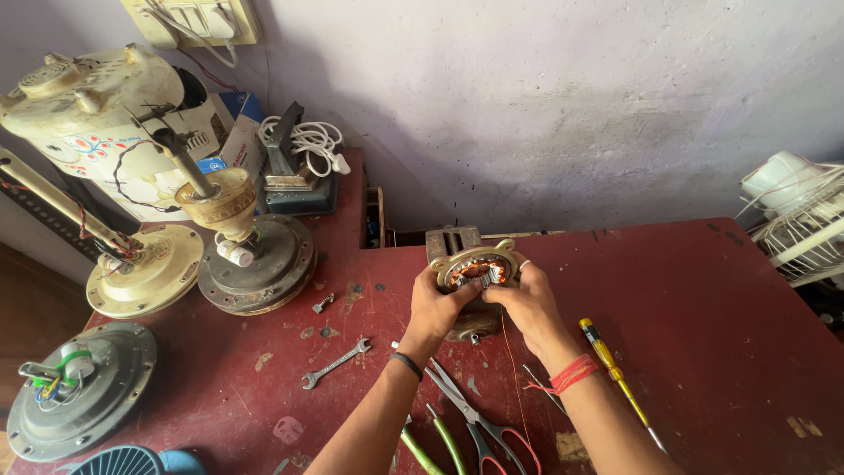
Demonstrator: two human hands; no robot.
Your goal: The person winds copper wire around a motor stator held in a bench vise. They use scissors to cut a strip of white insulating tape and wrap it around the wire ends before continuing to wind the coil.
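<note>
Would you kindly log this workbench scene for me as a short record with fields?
Surface: dark red workbench against a pale wall
Left hand: grips the near left side of a fan motor stator
Right hand: grips its right side, fingers at the copper windings
Stator: held over a small vise
Near the arms: scissors, green-handled pliers, yellow screwdriver, open-end spanner
Left of bench: opened ceiling fan motors
Right edge: white fan guard
</note>
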